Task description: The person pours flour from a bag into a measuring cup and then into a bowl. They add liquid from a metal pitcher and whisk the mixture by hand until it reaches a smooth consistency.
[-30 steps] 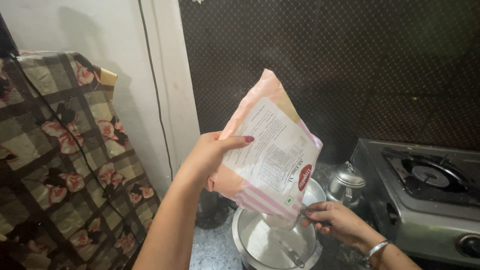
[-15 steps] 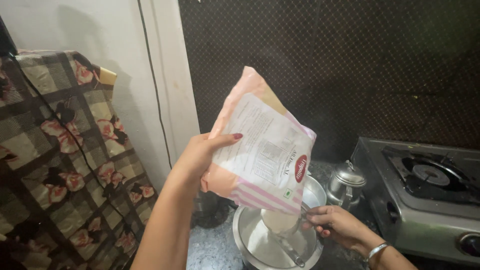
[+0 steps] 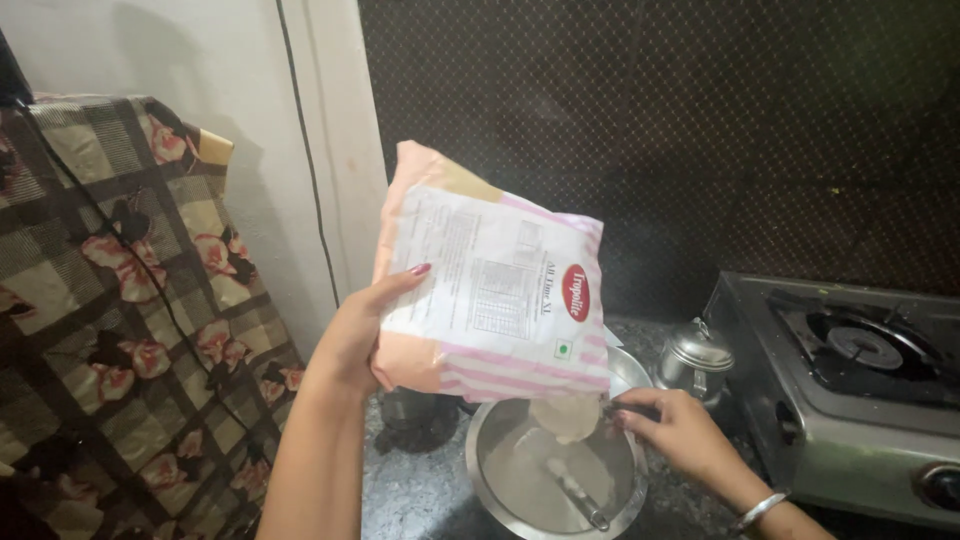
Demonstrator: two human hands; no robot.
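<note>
My left hand [image 3: 362, 332] grips the side of a pink and white striped packet [image 3: 495, 290] and holds it tilted over a round steel bowl [image 3: 490, 490]. White powder [image 3: 566, 417] spills from the packet's lower corner into the bowl. My right hand [image 3: 672, 432], with a metal bangle on the wrist, pinches that lower corner at the bowl's right rim. A metal spoon [image 3: 578, 492] lies inside the bowl on the powder.
A small steel lidded pot [image 3: 695, 358] stands right of the bowl. A steel gas stove [image 3: 850, 380] fills the right side. A dark round object [image 3: 415, 420] sits left of the bowl. A checked floral cloth [image 3: 120, 310] hangs at left; a dark mesh wall rises behind.
The packet has tipped lower and more level over the bowl, and my left hand has shifted down with it. My right hand stays at the packet's corner.
</note>
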